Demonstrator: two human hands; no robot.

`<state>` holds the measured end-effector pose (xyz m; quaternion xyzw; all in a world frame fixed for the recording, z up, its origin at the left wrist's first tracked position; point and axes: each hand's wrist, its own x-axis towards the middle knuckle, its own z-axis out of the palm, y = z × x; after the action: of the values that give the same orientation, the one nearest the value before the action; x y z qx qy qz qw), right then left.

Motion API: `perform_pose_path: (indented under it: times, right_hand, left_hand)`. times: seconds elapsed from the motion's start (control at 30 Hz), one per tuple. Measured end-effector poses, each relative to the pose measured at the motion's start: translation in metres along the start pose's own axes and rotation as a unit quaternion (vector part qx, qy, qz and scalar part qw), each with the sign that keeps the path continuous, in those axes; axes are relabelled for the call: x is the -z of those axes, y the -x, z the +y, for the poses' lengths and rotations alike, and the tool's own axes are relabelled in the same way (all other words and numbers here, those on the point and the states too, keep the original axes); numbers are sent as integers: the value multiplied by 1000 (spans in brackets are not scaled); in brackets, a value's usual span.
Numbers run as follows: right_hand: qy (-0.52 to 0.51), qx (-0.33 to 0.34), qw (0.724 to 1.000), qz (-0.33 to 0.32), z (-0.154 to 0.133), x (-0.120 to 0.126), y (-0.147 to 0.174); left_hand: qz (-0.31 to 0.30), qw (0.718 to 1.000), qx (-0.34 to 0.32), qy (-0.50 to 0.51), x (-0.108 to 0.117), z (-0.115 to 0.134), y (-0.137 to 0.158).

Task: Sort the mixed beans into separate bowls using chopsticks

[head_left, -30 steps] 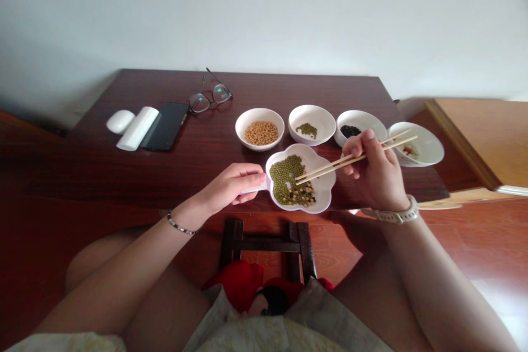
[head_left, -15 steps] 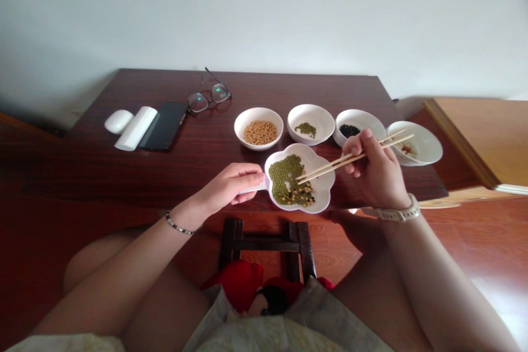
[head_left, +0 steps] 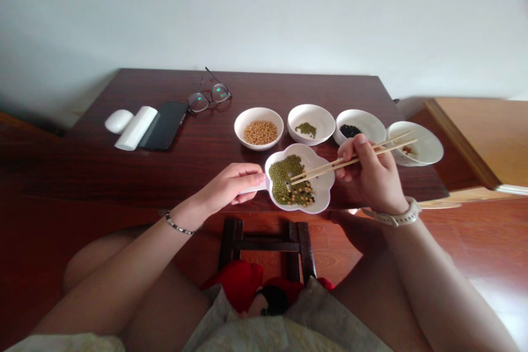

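My left hand (head_left: 231,188) is closed round the handle of a white flower-shaped dish (head_left: 324,190) at the table's front edge. Mung beans (head_left: 282,173) cover its left part, with soybeans and black beans mixed in at the lower right. My right hand (head_left: 373,170) grips a pair of chopsticks (head_left: 344,163), whose tips reach into the mung beans. Behind the dish stand a bowl of soybeans (head_left: 259,133), a bowl with a few mung beans (head_left: 306,130) and a bowl of black beans (head_left: 350,131). Farther right, a bowl (head_left: 429,146) holds some reddish pieces, partly behind the chopsticks.
On the left of the dark wooden table (head_left: 165,82) lie glasses (head_left: 209,98), a black phone-like slab (head_left: 163,126), a white cylinder (head_left: 136,128) and a white rounded case (head_left: 118,121). A stool (head_left: 268,244) stands below, and lighter wooden furniture (head_left: 487,126) to the right.
The chopstick tips have moved slightly left within the mung beans, and my right hand has shifted a little left and down. My left hand and the dish stay in place.
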<state>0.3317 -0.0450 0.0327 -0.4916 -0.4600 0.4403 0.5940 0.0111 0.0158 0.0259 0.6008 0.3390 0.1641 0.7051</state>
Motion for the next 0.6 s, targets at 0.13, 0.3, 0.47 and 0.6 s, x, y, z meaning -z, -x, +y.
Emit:
perform_pose_path:
  times: [0.13, 0.3, 0.47, 0.6]
  right_hand:
    - [23, 5, 1000, -19, 0, -6, 4]
    - [25, 13, 999, -15, 0, -10, 3]
    - [14, 9, 1000, -8, 1, -9, 1]
    - [-11, 12, 1000, -7, 3, -4, 1]
  left_hand:
    - [0, 1000, 2, 2, 0, 0, -1]
    - [-5, 1000, 2, 3, 0, 0, -1]
    - [-3, 1000, 0, 5, 0, -1, 0]
    - [-3, 1000, -3, 8, -1, -1, 0]
